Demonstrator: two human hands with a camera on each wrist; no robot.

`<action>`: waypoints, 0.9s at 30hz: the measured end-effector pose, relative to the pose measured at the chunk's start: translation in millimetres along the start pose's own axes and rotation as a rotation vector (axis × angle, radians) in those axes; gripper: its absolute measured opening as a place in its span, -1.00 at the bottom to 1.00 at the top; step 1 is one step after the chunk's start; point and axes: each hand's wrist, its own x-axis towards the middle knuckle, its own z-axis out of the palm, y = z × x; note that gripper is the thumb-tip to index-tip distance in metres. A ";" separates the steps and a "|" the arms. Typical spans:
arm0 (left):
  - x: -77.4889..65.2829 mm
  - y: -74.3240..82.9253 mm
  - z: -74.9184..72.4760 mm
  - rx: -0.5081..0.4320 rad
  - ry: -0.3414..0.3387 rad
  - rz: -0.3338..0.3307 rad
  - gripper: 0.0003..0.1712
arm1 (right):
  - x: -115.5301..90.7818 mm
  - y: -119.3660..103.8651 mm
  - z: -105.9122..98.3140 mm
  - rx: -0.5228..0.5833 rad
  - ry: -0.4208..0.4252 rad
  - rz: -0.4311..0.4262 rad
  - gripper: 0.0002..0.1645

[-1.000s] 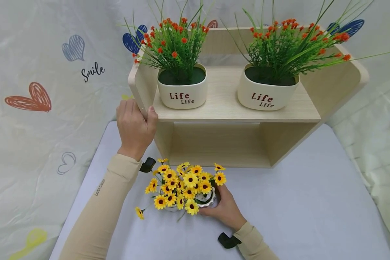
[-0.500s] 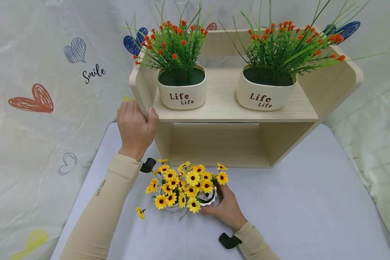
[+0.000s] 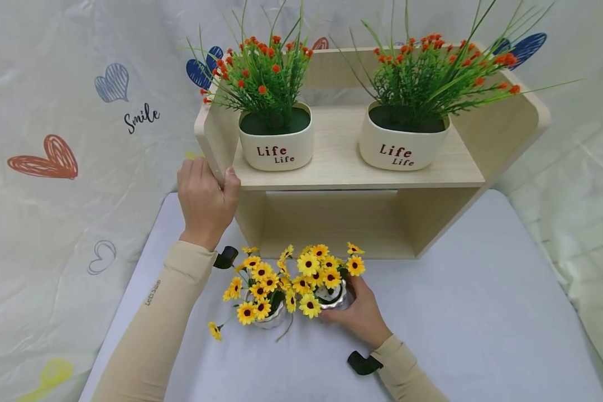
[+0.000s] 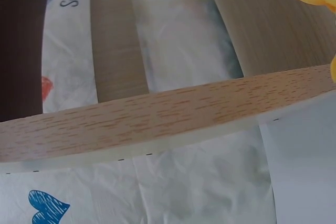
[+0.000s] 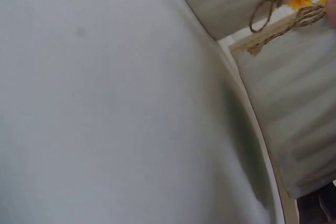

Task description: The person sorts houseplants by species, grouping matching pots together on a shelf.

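My left hand [image 3: 206, 204] grips the left side panel of a light wooden shelf [image 3: 339, 120], thumb on the front edge and fingers over the outer face. In the left wrist view the shelf's wood-grain edge [image 4: 157, 111] crosses the picture. My right hand [image 3: 360, 315] holds a small white flowerpot [image 3: 338, 301] of yellow daisy-like flowers from its right side. Twine circles this flowerpot [image 5: 294, 103] in the right wrist view, where a fingertip shows at the rim. Just left of it stands a second white flowerpot [image 3: 271, 321] with similar yellow flowers, apart from the held one at the base.
Two cream oval planters, the left planter [image 3: 276, 153] and the right planter [image 3: 399, 148], stand on the upper shelf with red flowers and long grass. Below them is a lower compartment [image 3: 336, 223]. A white cloth [image 3: 482, 324] covers the table; a printed curtain [image 3: 80, 223] hangs behind.
My right hand has shifted the held flowerpot to the right and slightly away from me, widening the gap to the other flowerpot. My left hand keeps its grip on the shelf.
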 end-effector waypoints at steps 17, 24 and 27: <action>1.4 0.1 2.0 -0.024 0.003 0.003 -0.50 | 27.5 -3.5 -38.3 0.088 0.062 -0.071 0.17; 1.7 -0.4 1.4 -0.012 -0.006 -0.003 -0.50 | 37.8 -5.7 -50.7 0.141 0.103 -0.064 0.21; 0.7 -1.8 0.3 -0.013 -0.009 -0.009 -0.50 | 42.7 -3.5 -54.2 0.158 0.115 -0.068 0.22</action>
